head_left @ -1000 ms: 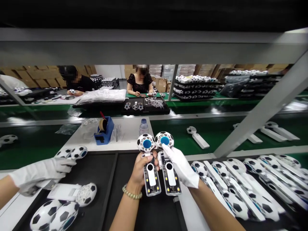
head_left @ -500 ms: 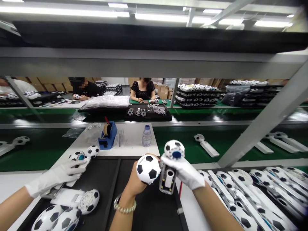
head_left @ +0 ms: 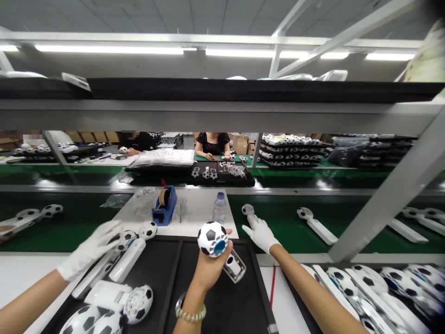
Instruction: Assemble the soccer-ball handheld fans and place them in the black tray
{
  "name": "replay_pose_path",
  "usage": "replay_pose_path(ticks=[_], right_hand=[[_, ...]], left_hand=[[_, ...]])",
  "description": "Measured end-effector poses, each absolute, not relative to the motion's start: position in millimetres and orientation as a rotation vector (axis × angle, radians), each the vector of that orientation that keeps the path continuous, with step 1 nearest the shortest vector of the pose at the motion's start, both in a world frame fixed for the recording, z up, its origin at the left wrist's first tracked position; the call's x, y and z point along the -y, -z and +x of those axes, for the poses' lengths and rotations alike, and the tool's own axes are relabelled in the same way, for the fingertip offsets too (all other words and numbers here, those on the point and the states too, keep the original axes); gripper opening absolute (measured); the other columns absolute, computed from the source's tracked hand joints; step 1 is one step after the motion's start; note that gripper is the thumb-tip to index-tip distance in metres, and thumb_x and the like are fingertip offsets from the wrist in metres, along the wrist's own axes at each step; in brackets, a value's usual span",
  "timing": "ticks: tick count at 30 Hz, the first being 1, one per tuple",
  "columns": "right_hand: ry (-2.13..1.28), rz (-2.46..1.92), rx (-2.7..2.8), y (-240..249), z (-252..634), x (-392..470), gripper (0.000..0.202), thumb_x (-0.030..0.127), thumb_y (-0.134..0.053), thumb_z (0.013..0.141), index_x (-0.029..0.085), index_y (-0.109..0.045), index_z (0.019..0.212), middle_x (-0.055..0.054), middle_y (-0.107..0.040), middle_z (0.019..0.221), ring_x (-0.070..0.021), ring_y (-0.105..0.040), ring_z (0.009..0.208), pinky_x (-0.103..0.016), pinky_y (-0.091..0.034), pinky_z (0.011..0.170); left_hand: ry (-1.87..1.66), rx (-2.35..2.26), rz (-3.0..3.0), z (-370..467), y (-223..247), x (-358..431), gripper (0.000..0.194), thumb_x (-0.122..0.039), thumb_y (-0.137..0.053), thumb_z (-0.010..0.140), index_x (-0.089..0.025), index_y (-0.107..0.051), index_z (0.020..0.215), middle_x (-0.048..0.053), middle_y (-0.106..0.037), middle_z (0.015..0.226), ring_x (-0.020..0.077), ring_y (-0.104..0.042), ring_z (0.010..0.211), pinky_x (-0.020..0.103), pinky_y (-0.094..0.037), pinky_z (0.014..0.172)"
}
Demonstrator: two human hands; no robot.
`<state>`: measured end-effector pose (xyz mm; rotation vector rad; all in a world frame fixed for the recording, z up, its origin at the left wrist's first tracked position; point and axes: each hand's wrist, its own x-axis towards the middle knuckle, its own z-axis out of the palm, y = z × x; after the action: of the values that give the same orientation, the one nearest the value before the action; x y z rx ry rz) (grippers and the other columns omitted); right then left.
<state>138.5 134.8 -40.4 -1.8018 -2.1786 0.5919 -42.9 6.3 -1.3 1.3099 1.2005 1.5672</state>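
My bare left hand (head_left: 210, 269), with a bead bracelet at the wrist, is closed around a soccer-ball-headed handheld device (head_left: 212, 239) in the middle. The ball shows a blue opening, and a clear-edged handle section (head_left: 234, 266) with a visible white part juts out to the right. My right hand (head_left: 262, 234), in a white glove, lies over the white handle of a soccer-ball-headed device (head_left: 248, 210) on the green belt. Its thumb and fingers are spread apart. The palm side is hidden.
From the left, a co-worker's gloved hand (head_left: 93, 246) reaches over soccer-ball pieces in a black tray (head_left: 163, 287). A blue tape dispenser (head_left: 165, 206) and a water bottle (head_left: 219, 208) stand behind. Filled racks (head_left: 375, 297) lie right; a slanted grey post (head_left: 385, 185) crosses there.
My right hand has left the device in front of me and moved up to the belt, where another device now lies. The ball in my left hand now shows its blue opening. The view has tilted up.
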Motion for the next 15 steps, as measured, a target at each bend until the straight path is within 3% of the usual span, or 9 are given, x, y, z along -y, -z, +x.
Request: replay_pose_path(ticks=[2, 4, 5, 7, 9, 12, 15], right_hand=[[-0.837, -1.597, 2.181, 31, 129, -112, 0.054, 0.045, -0.035, 0.088, 0.008, -0.044, 0.127, -0.022, -0.043, 0.133, -0.0286, -0.04, 0.124, -0.045, -0.032, 0.101], [-1.138, -1.378, 2.25, 23, 121, -86, 0.047, 0.049, -0.041, 0.084, 0.014, -0.059, 0.109, -0.013, -0.064, 0.106, -0.0217, -0.061, 0.096, -0.034, -0.049, 0.083], [-1.326, -1.276, 2.251, 21, 117, -74, 0.042, 0.049, -0.047, 0.081, 0.014, -0.062, 0.098, -0.01, -0.068, 0.09, -0.0194, -0.065, 0.079, -0.031, -0.052, 0.07], [-1.806, -1.015, 2.06, 19, 112, -56, 0.032, 0.041, -0.055, 0.075, 0.01, -0.063, 0.078, -0.006, -0.065, 0.066, -0.0154, -0.062, 0.055, -0.024, -0.048, 0.05], [-2.037, -0.852, 1.701, 18, 110, -52, 0.024, 0.034, -0.056, 0.074, 0.01, -0.059, 0.072, -0.003, -0.06, 0.057, -0.0132, -0.057, 0.046, -0.022, -0.044, 0.043], [-1.769, -1.014, 1.367, 18, 110, -71, 0.017, 0.031, -0.057, 0.077, 0.014, -0.056, 0.079, 0.0, -0.058, 0.06, -0.0121, -0.056, 0.048, -0.023, -0.045, 0.046], [-1.54, -1.165, 1.276, 19, 107, -99, 0.019, 0.032, -0.056, 0.083, 0.014, -0.056, 0.087, 0.0, -0.06, 0.071, -0.0094, -0.057, 0.057, -0.022, -0.048, 0.054]], left_hand=[[-1.53, -1.279, 1.281, -40, 5, -9, 0.043, -0.05, -0.056, 0.077, -0.019, -0.066, 0.105, 0.008, -0.064, 0.114, 0.0249, -0.055, 0.109, 0.037, -0.035, 0.101], [-1.482, -1.289, 1.25, -37, 10, -13, 0.047, -0.053, -0.055, 0.077, -0.019, -0.064, 0.109, 0.009, -0.061, 0.12, 0.0254, -0.049, 0.117, 0.036, -0.03, 0.104], [-1.442, -1.268, 1.238, -35, 12, -14, 0.049, -0.053, -0.054, 0.077, -0.018, -0.064, 0.109, 0.01, -0.06, 0.12, 0.0258, -0.049, 0.118, 0.037, -0.03, 0.104], [-1.344, -1.21, 1.243, -33, 17, -18, 0.051, -0.055, -0.051, 0.079, -0.016, -0.063, 0.109, 0.012, -0.062, 0.117, 0.0263, -0.052, 0.114, 0.038, -0.034, 0.101], [-1.274, -1.256, 1.305, -35, 19, -20, 0.055, -0.056, -0.049, 0.079, -0.014, -0.059, 0.113, 0.015, -0.061, 0.118, 0.0283, -0.053, 0.113, 0.042, -0.035, 0.099], [-1.127, -1.644, 1.572, -49, 16, -23, 0.068, -0.057, -0.052, 0.076, -0.013, -0.048, 0.127, 0.02, -0.049, 0.132, 0.0327, -0.042, 0.124, 0.044, -0.031, 0.101], [-0.822, -2.088, 1.802, -77, 10, -27, 0.065, -0.054, -0.048, 0.078, -0.013, -0.047, 0.128, 0.019, -0.046, 0.135, 0.0349, -0.036, 0.127, 0.044, -0.03, 0.1]])
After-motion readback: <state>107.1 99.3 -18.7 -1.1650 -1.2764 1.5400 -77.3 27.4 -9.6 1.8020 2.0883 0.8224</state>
